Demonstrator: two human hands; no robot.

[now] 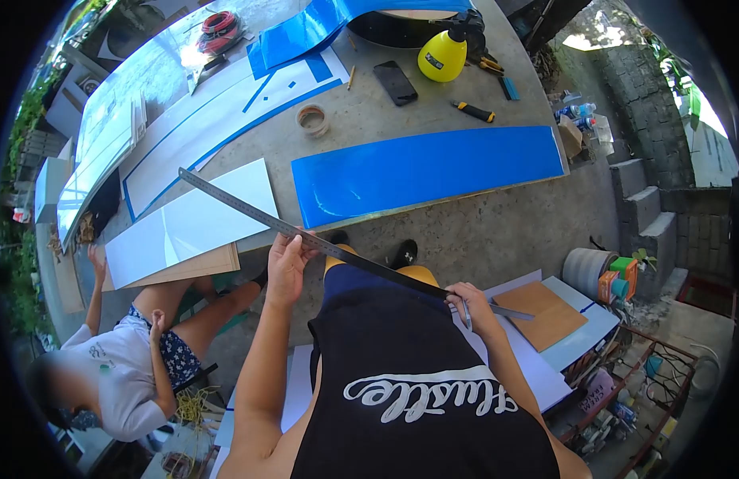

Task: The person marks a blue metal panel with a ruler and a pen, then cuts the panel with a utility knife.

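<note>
A long metal ruler point(234, 203) runs diagonally in front of my body, its far end over a white sheet point(190, 225) on the table. My left hand point(288, 270) grips it near the middle, thumb on top. Near its other end, my right hand point(473, 309) is closed around the ruler, with a small pale metallic item also showing at the fingers. Past my hands, a glossy blue sheet point(425, 172) lies along the table's near edge.
On the table point(361, 120) are a tape roll point(313, 120), a phone point(396, 83), a cutter point(473, 112) and a yellow spray bottle point(443, 56). A seated person point(122, 359) is at the left. Brown board point(541, 315) lies on panels at the right; steps rise beyond.
</note>
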